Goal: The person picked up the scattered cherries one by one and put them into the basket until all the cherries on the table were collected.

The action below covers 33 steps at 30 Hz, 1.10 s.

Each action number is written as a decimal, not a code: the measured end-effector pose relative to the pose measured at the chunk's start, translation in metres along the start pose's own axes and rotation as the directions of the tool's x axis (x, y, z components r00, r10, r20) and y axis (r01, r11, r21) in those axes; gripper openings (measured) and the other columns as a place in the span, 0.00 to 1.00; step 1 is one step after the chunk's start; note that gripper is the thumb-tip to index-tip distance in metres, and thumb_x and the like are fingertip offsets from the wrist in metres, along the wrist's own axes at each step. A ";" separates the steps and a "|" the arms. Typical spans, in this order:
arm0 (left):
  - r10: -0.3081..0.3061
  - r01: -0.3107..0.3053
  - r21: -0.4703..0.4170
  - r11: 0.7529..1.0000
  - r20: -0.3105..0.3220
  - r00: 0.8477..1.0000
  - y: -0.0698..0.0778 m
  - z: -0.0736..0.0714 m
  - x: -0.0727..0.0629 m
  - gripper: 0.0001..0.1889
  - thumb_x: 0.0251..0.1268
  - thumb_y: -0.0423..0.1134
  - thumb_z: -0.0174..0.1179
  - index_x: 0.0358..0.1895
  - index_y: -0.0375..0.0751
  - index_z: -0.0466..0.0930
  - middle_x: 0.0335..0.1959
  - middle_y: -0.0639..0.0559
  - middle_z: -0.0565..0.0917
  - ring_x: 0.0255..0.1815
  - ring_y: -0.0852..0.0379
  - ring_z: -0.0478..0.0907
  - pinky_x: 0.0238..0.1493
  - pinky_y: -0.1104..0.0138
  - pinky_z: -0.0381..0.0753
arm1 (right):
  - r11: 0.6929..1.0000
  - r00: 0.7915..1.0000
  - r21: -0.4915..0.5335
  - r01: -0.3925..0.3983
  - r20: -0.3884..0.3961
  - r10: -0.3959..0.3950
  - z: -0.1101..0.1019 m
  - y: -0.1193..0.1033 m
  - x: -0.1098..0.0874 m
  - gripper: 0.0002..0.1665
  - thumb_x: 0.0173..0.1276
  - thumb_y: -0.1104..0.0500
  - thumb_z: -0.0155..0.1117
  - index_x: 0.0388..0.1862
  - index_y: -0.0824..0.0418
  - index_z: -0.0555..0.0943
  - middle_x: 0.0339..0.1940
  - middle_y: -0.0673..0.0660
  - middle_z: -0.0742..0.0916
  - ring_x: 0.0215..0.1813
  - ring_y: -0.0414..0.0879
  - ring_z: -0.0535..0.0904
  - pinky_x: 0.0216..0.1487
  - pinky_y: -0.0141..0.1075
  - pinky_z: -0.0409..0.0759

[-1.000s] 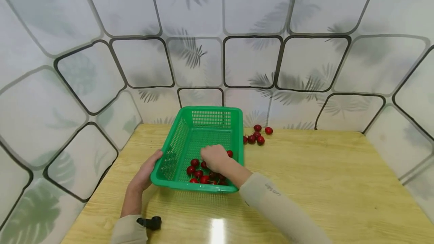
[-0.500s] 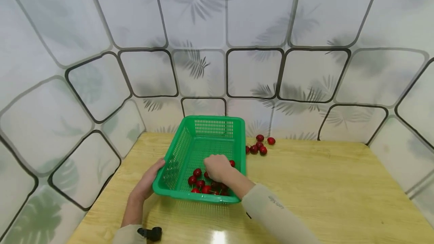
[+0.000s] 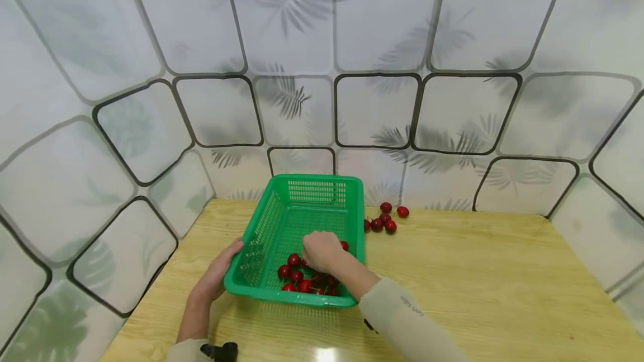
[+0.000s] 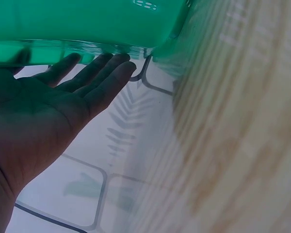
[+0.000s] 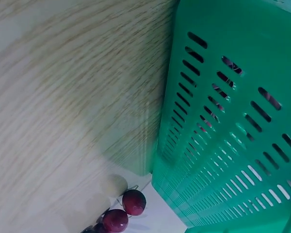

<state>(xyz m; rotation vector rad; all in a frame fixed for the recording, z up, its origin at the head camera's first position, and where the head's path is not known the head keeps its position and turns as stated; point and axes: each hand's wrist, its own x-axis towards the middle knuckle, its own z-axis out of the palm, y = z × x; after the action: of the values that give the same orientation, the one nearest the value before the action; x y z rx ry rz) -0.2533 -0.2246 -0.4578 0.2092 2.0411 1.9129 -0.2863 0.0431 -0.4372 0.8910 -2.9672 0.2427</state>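
Cherries (image 3: 304, 285) lie in a loose heap in the near end of a green basket (image 3: 312, 218), under and in front of the right hand (image 3: 322, 251), some reaching toward the left hand's side and one showing just to the right of the right hand. That right hand is inside the basket with its back turned up and its fingers bent down out of sight, so I cannot tell whether it holds a cherry. To its left, outside the basket, the left hand (image 3: 215, 272) rests against the basket's side; the left wrist view shows its palm spread and its fingers stretched out, tips touching the green plastic below the rim. Beyond and to the right of the right hand, outside the basket, a small group of loose cherries (image 3: 384, 218) sits on the wooden tabletop (image 3: 478, 278), the closest just beside the basket's wall. Both forearms wear pale sleeves (image 3: 405, 314), and a black strap (image 3: 221, 351) shows at the left wrist. A leaf-patterned wall covering (image 3: 377, 110) stands beyond both hands.
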 end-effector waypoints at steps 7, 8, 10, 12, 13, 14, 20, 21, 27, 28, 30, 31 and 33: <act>-0.008 0.009 0.006 1.000 -0.035 0.999 0.002 -0.002 -0.003 0.35 0.82 0.57 0.31 0.78 0.34 0.43 0.66 0.32 0.64 0.47 0.58 0.76 0.50 0.68 0.77 | 0.997 0.999 0.073 0.005 -0.033 -0.003 -0.003 -0.002 -0.001 0.21 0.66 0.63 0.57 0.15 0.52 0.63 0.13 0.46 0.65 0.18 0.40 0.59 0.17 0.33 0.65; -0.009 0.010 0.005 1.000 -0.030 1.000 0.002 -0.002 -0.003 0.35 0.82 0.57 0.31 0.78 0.34 0.44 0.63 0.33 0.67 0.45 0.58 0.76 0.49 0.67 0.78 | 0.997 0.999 0.077 0.001 -0.033 0.001 -0.003 -0.002 -0.002 0.20 0.66 0.63 0.57 0.16 0.52 0.63 0.14 0.46 0.66 0.18 0.40 0.59 0.18 0.33 0.65; -0.013 0.013 0.003 1.000 -0.026 1.000 0.002 -0.001 -0.002 0.35 0.82 0.56 0.31 0.78 0.33 0.44 0.59 0.36 0.70 0.44 0.58 0.77 0.49 0.66 0.78 | 0.996 0.999 0.092 -0.007 -0.032 0.010 -0.002 0.000 -0.002 0.19 0.66 0.63 0.56 0.17 0.53 0.64 0.15 0.47 0.67 0.19 0.40 0.60 0.19 0.34 0.66; -0.017 0.017 -0.003 1.000 -0.027 0.999 0.002 -0.001 -0.001 0.35 0.82 0.56 0.31 0.78 0.33 0.43 0.59 0.37 0.70 0.43 0.59 0.77 0.49 0.66 0.78 | 0.995 0.999 0.102 -0.012 -0.043 0.016 -0.003 0.001 -0.003 0.18 0.66 0.63 0.57 0.17 0.53 0.65 0.15 0.47 0.68 0.19 0.40 0.61 0.19 0.35 0.67; -0.019 0.019 -0.007 1.000 -0.031 0.999 0.002 -0.001 -0.001 0.35 0.82 0.56 0.31 0.79 0.34 0.43 0.59 0.37 0.70 0.43 0.59 0.77 0.48 0.67 0.78 | 0.994 0.998 0.105 -0.011 -0.054 0.017 -0.003 0.002 -0.002 0.18 0.65 0.63 0.57 0.17 0.53 0.65 0.15 0.47 0.68 0.19 0.40 0.62 0.20 0.35 0.67; -0.020 0.019 -0.011 1.000 -0.038 0.999 0.002 0.000 -0.001 0.35 0.82 0.56 0.31 0.79 0.34 0.42 0.60 0.37 0.69 0.43 0.60 0.77 0.48 0.67 0.78 | 0.994 0.998 0.110 -0.010 -0.062 0.017 -0.003 0.003 -0.002 0.18 0.65 0.63 0.57 0.17 0.53 0.65 0.15 0.47 0.68 0.19 0.41 0.62 0.20 0.36 0.67; -0.013 0.012 -0.016 1.000 -0.036 0.999 0.001 -0.001 0.001 0.35 0.82 0.56 0.32 0.78 0.35 0.44 0.59 0.37 0.69 0.43 0.58 0.77 0.48 0.66 0.79 | 0.990 0.993 0.145 -0.002 -0.116 0.019 -0.007 0.005 0.000 0.18 0.68 0.62 0.56 0.17 0.53 0.68 0.16 0.47 0.71 0.19 0.40 0.65 0.20 0.35 0.69; -0.012 0.012 -0.015 1.000 -0.028 1.000 0.001 -0.001 0.002 0.35 0.82 0.56 0.31 0.78 0.35 0.44 0.58 0.38 0.70 0.43 0.59 0.77 0.48 0.66 0.79 | 0.988 0.992 0.153 -0.005 -0.124 0.024 -0.008 0.005 0.000 0.18 0.69 0.62 0.56 0.17 0.53 0.69 0.16 0.47 0.72 0.19 0.40 0.65 0.20 0.34 0.68; -0.001 0.001 -0.006 1.000 -0.002 1.000 0.000 -0.002 0.002 0.35 0.82 0.56 0.31 0.78 0.34 0.42 0.53 0.43 0.74 0.43 0.59 0.78 0.48 0.66 0.79 | 0.976 0.969 0.218 0.022 -0.243 0.032 -0.009 0.007 -0.001 0.11 0.72 0.60 0.57 0.28 0.55 0.81 0.23 0.48 0.80 0.21 0.37 0.68 0.20 0.31 0.68; 0.000 0.000 -0.007 1.000 0.001 1.000 -0.001 -0.001 0.002 0.35 0.82 0.56 0.31 0.78 0.34 0.42 0.52 0.43 0.75 0.43 0.59 0.78 0.48 0.66 0.79 | 0.972 0.963 0.234 0.032 -0.269 0.033 -0.009 0.007 -0.001 0.10 0.72 0.60 0.57 0.30 0.56 0.82 0.25 0.48 0.81 0.22 0.36 0.68 0.20 0.30 0.68; 0.002 -0.002 -0.010 1.000 0.006 1.000 -0.001 -0.001 0.002 0.35 0.82 0.56 0.31 0.78 0.33 0.42 0.52 0.44 0.75 0.42 0.59 0.78 0.47 0.66 0.79 | 0.959 0.950 0.280 0.048 -0.310 0.043 -0.011 0.007 -0.002 0.10 0.73 0.59 0.57 0.33 0.57 0.83 0.27 0.48 0.82 0.22 0.36 0.69 0.21 0.30 0.69; 0.002 -0.002 -0.016 1.000 0.005 1.000 -0.001 -0.001 0.002 0.35 0.82 0.57 0.32 0.78 0.34 0.43 0.51 0.44 0.75 0.42 0.59 0.78 0.47 0.66 0.80 | 0.953 0.944 0.299 0.053 -0.327 0.050 -0.012 0.008 -0.002 0.10 0.73 0.59 0.57 0.33 0.57 0.83 0.27 0.48 0.82 0.22 0.36 0.70 0.21 0.30 0.69; 0.001 -0.001 -0.023 1.000 0.008 1.000 -0.001 -0.001 0.002 0.35 0.82 0.56 0.32 0.78 0.33 0.43 0.50 0.45 0.75 0.42 0.59 0.78 0.47 0.66 0.80 | 0.945 0.933 0.324 0.053 -0.354 0.069 -0.016 0.009 -0.003 0.10 0.73 0.59 0.58 0.33 0.57 0.83 0.25 0.48 0.81 0.22 0.37 0.70 0.22 0.30 0.69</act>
<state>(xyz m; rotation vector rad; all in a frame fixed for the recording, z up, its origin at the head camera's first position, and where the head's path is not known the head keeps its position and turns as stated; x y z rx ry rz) -0.2548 -0.2247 -0.4594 0.2120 2.0136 1.9316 -0.2886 0.0545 -0.4231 0.7560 -2.6244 0.8276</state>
